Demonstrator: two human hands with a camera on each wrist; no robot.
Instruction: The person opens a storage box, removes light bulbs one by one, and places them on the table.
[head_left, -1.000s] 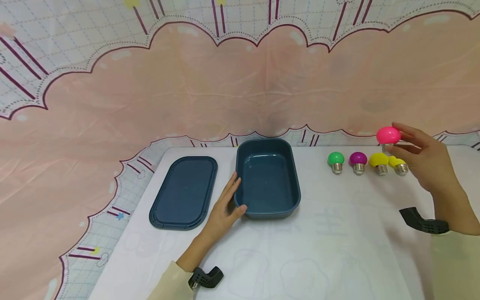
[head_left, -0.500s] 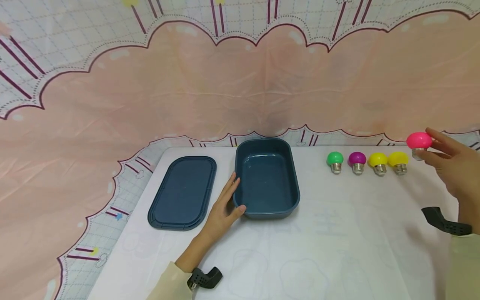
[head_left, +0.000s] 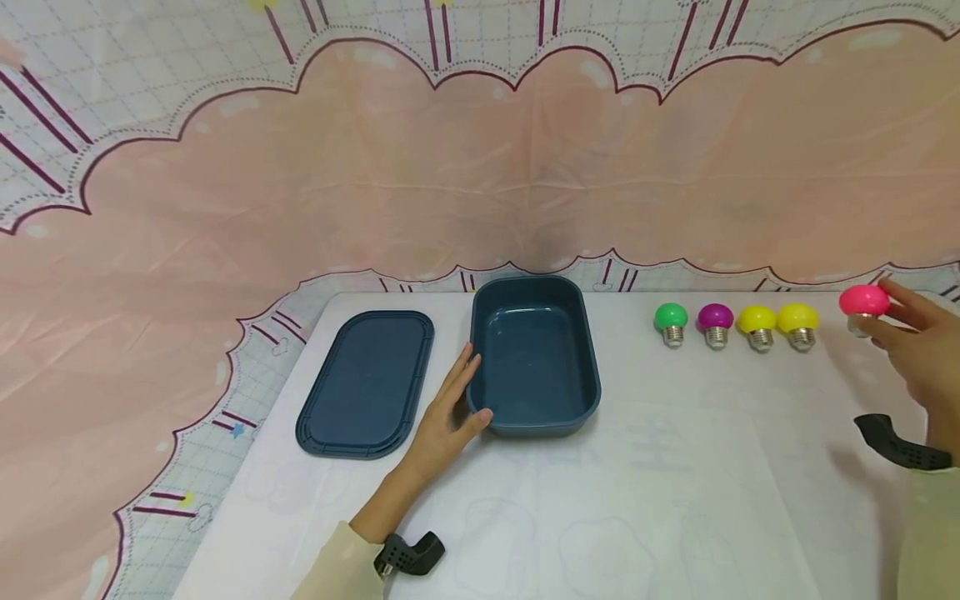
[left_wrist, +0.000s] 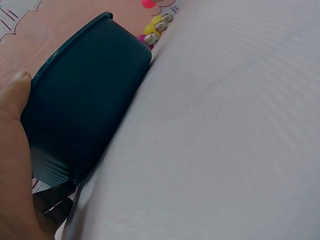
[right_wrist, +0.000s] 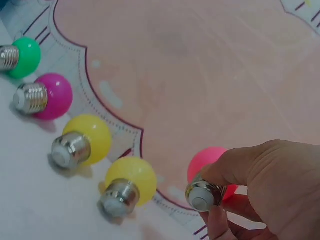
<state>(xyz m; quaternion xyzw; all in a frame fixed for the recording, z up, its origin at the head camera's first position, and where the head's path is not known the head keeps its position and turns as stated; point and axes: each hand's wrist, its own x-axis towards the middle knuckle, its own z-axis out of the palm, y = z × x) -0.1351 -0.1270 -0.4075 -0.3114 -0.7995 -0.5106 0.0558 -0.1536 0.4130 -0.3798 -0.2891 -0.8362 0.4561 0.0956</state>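
At the right of the head view, my right hand (head_left: 918,337) pinches a pink light bulb (head_left: 864,300) by its metal base, the round top facing away. In the right wrist view, thumb and fingertips meet around the bulb's screw base (right_wrist: 204,194). A dark blue plastic box (head_left: 535,358) stands open-topped in the middle. My left hand (head_left: 442,417) rests against its left side with fingers extended, thumb at the near left corner. Left of the box lies a matching flat lid (head_left: 366,383). In the left wrist view, the thumb (left_wrist: 17,92) touches the box rim.
To the left of the pink bulb, a row lies on the white table (head_left: 637,517): a green bulb (head_left: 671,317), a purple bulb (head_left: 716,317) and two yellow bulbs (head_left: 757,319). A patterned peach cloth (head_left: 450,183) hangs behind the table's back edge.
My right hand has carried the pink bulb rightward, from above the yellow bulbs to the row's right end, and lowered it. The left hand has stayed at the box.
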